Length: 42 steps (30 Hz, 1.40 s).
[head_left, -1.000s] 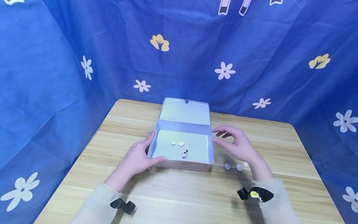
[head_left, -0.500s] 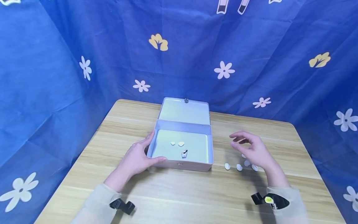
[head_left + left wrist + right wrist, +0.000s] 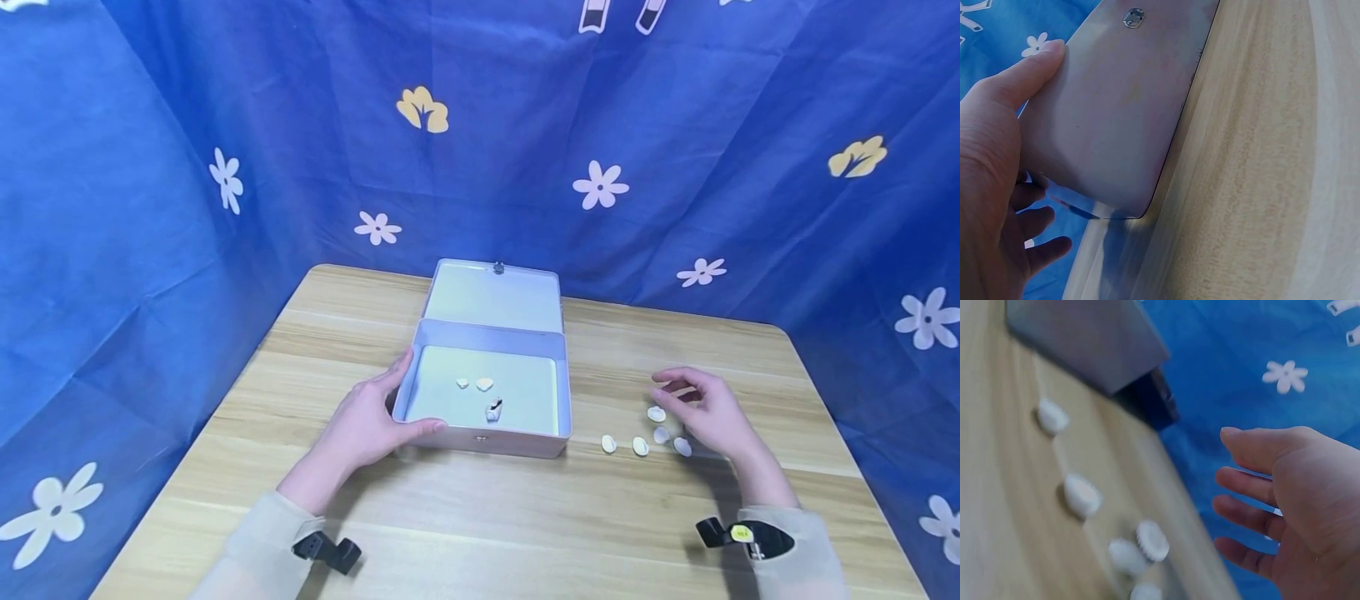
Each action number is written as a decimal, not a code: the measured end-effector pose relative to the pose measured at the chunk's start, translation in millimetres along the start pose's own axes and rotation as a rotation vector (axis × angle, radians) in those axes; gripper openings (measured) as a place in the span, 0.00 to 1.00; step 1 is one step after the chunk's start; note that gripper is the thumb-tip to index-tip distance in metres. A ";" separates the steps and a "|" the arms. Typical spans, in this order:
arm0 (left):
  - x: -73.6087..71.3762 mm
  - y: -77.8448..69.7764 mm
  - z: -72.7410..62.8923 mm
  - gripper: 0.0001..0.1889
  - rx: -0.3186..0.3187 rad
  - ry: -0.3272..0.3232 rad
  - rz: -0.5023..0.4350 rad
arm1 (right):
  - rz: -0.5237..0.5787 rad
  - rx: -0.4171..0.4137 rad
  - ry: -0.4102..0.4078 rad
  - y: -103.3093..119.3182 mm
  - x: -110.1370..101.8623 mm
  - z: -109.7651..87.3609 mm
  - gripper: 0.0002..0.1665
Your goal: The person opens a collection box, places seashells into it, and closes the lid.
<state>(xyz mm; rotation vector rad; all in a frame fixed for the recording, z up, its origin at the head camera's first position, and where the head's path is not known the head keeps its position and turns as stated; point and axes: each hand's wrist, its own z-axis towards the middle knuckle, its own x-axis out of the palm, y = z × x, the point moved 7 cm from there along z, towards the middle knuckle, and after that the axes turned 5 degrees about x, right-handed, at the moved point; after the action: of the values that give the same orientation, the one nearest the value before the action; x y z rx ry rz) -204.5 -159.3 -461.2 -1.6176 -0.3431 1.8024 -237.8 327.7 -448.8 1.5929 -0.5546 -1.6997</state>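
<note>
A shallow metal box (image 3: 517, 443) with its lid (image 3: 495, 296) folded back stands mid-table. My left hand (image 3: 367, 421) holds its front left corner, thumb along the front rim and index finger at the left side; in the left wrist view the other fingers hang loosely. Inside lie two small pale shells (image 3: 484, 384) and a larger white piece (image 3: 493, 410) with a dark mark. Right of the box, several white ribbed seashells (image 3: 640, 447) are scattered on the wood. My right hand (image 3: 708, 412) hovers above the farthest shell (image 3: 656, 414), fingers loosely bent, apart from it and holding nothing.
The light wooden table (image 3: 480, 533) has rounded far corners. A blue cloth (image 3: 510, 142) with printed flowers hangs behind it and at both sides. Small black cameras (image 3: 327, 552) are strapped to both wrists.
My right hand has moved from the box's right edge rightward to above the shells, uncovering more of them. The left hand and the box have stayed in place.
</note>
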 end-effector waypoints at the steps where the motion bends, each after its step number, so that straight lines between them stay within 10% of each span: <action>1: -0.1 0.1 0.1 0.70 0.001 0.001 -0.001 | -0.011 0.013 -0.001 -5.4 0.2 -0.9 0.15; 12: -0.7 -0.1 0.2 0.70 0.002 0.002 0.001 | -0.138 0.040 -0.011 -41.4 8.8 -9.8 0.21; 33: -2.2 -0.8 -0.1 0.70 -0.003 0.000 0.000 | -0.291 -0.069 -0.007 -41.0 22.4 -10.7 0.10; 42: -4.0 -3.0 -0.5 0.70 -0.006 0.002 0.001 | -0.145 0.007 -0.018 -26.0 12.4 -6.0 0.18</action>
<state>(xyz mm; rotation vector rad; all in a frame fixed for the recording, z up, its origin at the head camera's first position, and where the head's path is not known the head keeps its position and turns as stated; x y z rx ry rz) -203.2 -159.8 -456.4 -1.6240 -0.3474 1.8023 -237.2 336.0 -477.0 1.6592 -0.4637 -1.8212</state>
